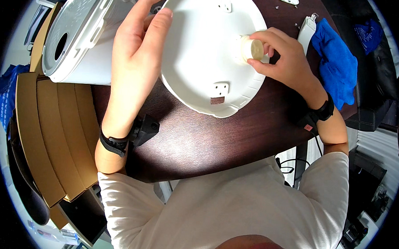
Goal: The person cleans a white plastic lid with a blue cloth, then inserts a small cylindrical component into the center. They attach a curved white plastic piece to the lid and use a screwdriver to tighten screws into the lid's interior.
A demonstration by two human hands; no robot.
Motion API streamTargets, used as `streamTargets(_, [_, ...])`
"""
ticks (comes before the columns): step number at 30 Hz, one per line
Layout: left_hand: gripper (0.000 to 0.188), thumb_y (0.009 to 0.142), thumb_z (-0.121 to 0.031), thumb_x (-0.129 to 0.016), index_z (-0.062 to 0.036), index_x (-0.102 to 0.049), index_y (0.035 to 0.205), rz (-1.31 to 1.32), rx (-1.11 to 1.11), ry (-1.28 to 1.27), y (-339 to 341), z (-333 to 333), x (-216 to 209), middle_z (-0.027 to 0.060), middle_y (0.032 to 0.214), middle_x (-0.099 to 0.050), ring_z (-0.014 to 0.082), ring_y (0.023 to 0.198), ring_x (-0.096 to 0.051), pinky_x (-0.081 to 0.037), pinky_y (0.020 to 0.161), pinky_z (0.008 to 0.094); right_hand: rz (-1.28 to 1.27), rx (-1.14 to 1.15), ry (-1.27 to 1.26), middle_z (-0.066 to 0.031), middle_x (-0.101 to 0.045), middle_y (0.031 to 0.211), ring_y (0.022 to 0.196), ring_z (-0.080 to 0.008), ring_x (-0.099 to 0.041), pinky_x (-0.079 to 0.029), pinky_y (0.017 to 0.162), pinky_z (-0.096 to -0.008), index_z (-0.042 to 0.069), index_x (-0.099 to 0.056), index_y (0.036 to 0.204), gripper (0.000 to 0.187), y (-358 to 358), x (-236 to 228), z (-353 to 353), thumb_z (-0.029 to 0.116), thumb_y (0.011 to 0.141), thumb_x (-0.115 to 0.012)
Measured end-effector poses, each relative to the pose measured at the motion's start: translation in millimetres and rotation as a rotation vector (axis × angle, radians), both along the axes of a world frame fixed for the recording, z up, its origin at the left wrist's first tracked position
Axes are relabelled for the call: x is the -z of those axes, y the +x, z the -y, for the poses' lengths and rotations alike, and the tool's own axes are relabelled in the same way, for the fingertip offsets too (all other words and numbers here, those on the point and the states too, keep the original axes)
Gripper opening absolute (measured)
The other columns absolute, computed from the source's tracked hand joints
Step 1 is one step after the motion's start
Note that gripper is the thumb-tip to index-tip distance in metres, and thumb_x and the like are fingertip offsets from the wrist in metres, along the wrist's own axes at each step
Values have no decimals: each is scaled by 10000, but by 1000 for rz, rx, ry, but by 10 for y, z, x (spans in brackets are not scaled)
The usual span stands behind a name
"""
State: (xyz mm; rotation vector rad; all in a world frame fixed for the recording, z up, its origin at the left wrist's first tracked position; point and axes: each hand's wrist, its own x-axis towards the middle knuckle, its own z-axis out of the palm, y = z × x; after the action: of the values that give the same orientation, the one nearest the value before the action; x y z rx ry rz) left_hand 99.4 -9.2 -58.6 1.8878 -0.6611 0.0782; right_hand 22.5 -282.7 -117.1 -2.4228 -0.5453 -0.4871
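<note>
A round white plastic cover [202, 50] with a raised rim lies in front of me, its shallow inner side facing up. Two small plates with holes sit near its edge. At its left rim is my left hand [141, 41], thumb over the edge and fingers curled round it; the fingertips are partly cut off by the frame. Between the thumb and fingers of my right hand [283, 55] is a short cream-coloured cylinder [256, 50], like a cap or knob, held against the right part of the cover's inner face.
On the dark brown table [199, 142], a big white bin-like container [98, 55] stands at the left, beside an open cardboard box [54, 132]. A blue cloth [338, 59] and a slim white part [306, 34] lie at the right. Small screws are scattered at the far side.
</note>
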Motion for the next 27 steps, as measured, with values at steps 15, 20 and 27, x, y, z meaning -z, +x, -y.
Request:
streamTargets(15, [369,1036,-227,-503,-66,-579,1359,-7,5,-60,9,-2,-15,102,1154,-683,119,1016,-649,-515,864,228,24,67,3,-35,-620,818,607,-114,-554,-469,547,-245,61,-665,1058,415,-36,-32,-10,247,739,-853])
streamTargets(20, [381,1035,-232,-510,-67,-563,1374,15,-9,-56,19,4,-3,99,1140,-679,118,1020,-645,-520,851,236,3,97,23,-49,-626,805,601,-122,-553,-457,535,-246,55,-663,1065,442,-42,-28,-16,276,736,-859])
streamTargets(27, [355,1036,-193,-520,-49,-546,1360,-53,22,-131,-40,50,0,66,1019,-687,70,908,-626,-483,770,206,-49,145,40,-80,-650,830,625,-156,-585,-463,549,-272,55,-659,1079,462,-67,-45,-30,325,753,-841])
